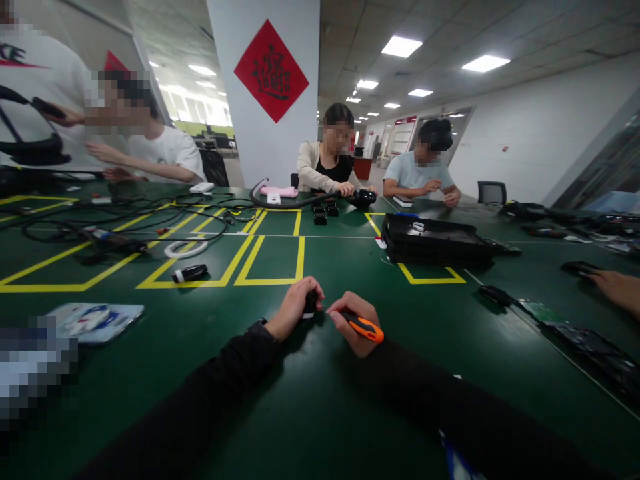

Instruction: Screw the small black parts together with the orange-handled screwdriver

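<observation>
I observe my left hand (pixel 293 308) closed around a small black device (pixel 310 304), pinning it upright against the dark green matted surface (pixel 320 400) directly in front of me. My right hand (pixel 354 321) grips an orange-and-black-handled screwdriver (pixel 367 327), fingers wrapped shut on the handle, the thin shaft pointing left toward the device. The tip appears to meet the device's side, though the contact point is too small to confirm.

In my judgement the step in hand is working a fastener on the device (whether loosening or tightening cannot be told). The next move calls for a steady left-hand hold while the right keeps the tip seated and square.

Noted beyond my hands: yellow taped rectangles (pixel 267 267), a black key-shaped fob (pixel 190 273), a tangle of black cables (pixel 125 220), a black tray stack (pixel 430 240). Another person's hand (pixel 617 288) rests at the right edge.
</observation>
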Action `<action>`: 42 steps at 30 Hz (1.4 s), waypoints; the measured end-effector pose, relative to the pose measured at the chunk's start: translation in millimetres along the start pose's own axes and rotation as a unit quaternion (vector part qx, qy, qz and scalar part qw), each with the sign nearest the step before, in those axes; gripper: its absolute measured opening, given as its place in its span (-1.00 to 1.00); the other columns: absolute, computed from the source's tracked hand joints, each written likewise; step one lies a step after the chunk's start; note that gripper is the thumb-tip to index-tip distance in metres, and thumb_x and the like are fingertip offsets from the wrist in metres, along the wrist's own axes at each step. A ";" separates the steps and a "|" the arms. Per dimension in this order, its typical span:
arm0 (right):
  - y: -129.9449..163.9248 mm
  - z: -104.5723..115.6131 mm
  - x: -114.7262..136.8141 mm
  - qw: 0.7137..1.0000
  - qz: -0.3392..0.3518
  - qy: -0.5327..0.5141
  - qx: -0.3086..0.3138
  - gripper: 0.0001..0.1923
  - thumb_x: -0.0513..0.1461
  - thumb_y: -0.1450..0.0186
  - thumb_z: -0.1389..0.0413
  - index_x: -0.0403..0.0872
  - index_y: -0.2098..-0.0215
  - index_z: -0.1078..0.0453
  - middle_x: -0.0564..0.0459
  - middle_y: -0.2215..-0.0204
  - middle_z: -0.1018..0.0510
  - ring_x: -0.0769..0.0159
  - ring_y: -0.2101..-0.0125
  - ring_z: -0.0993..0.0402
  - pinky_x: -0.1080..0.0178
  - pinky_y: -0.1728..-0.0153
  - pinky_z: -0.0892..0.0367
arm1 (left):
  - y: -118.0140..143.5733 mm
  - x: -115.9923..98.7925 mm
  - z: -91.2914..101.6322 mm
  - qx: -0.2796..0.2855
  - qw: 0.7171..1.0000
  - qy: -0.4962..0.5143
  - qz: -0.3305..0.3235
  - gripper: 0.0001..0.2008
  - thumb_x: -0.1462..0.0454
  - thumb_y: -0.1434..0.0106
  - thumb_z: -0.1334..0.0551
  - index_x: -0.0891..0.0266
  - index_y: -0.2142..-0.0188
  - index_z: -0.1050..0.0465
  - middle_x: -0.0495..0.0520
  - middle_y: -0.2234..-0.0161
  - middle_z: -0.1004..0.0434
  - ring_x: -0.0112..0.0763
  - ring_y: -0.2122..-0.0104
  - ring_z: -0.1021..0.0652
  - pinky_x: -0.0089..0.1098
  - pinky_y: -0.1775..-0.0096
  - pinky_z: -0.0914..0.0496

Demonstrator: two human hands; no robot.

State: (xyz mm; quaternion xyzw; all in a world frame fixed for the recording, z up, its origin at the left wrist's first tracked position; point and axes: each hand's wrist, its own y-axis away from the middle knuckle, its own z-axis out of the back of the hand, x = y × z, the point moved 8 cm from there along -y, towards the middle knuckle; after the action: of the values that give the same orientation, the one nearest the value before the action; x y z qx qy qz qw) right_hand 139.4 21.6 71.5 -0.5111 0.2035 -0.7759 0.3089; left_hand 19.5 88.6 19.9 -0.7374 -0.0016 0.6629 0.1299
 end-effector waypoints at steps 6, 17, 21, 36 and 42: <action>2.3 0.5 -11.2 0.998 -0.059 -0.006 -0.011 -0.87 -0.25 -0.11 -0.06 -0.08 0.33 -0.28 0.21 0.69 -0.28 0.48 0.68 -0.14 0.37 0.61 -0.08 | -0.8 3.3 -1.8 0.012 1.000 -0.008 0.018 -0.76 0.16 -0.13 0.00 0.27 0.52 -0.26 -0.04 0.58 -0.36 -0.52 0.65 -0.38 -0.48 0.55 -0.27; 3.5 -8.6 14.4 0.998 0.046 0.008 0.041 -0.86 -0.27 -0.11 -0.06 -0.10 0.35 -0.40 0.04 0.47 -0.31 0.40 0.47 -0.28 0.32 0.44 -0.23 | -2.7 8.9 7.1 -0.018 0.999 0.050 0.011 -0.75 0.17 -0.15 0.03 0.29 0.46 -0.29 -0.05 0.63 -0.32 -0.54 0.68 -0.34 -0.52 0.60 -0.24; 3.9 -3.6 12.5 1.000 0.005 0.024 0.012 -0.85 -0.28 -0.14 0.00 -0.10 0.32 -0.36 0.09 0.52 -0.34 0.44 0.53 -0.26 0.35 0.48 -0.20 | -2.1 7.1 3.5 -0.004 0.999 0.045 0.009 -0.76 0.17 -0.16 0.02 0.29 0.45 -0.29 -0.05 0.61 -0.32 -0.54 0.66 -0.36 -0.52 0.58 -0.24; 3.8 -2.9 6.0 1.000 0.015 -0.018 0.007 -0.93 -0.35 -0.02 -0.05 -0.11 0.49 -0.34 0.07 0.50 -0.29 0.39 0.48 -0.25 0.32 0.46 -0.20 | -2.1 6.6 5.2 -0.009 0.999 0.031 0.011 -0.74 0.16 -0.15 0.00 0.31 0.46 -0.31 0.00 0.56 -0.35 -0.52 0.61 -0.38 -0.48 0.53 -0.29; 3.4 3.9 -2.1 0.998 -0.048 -0.024 -0.035 -0.88 -0.28 -0.15 0.01 -0.10 0.32 -0.29 0.14 0.58 -0.27 0.45 0.59 -0.20 0.35 0.54 -0.15 | -2.0 6.3 0.6 0.004 0.999 0.027 0.018 -0.75 0.16 -0.14 -0.01 0.29 0.47 -0.30 -0.02 0.57 -0.36 -0.52 0.61 -0.39 -0.49 0.52 -0.29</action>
State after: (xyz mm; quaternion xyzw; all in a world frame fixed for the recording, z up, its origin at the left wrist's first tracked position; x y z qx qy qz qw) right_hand 144.6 20.6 69.5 -0.5490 0.1986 -0.7699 0.2577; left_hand 20.0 91.7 14.1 -0.7542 0.0182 0.6451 0.1209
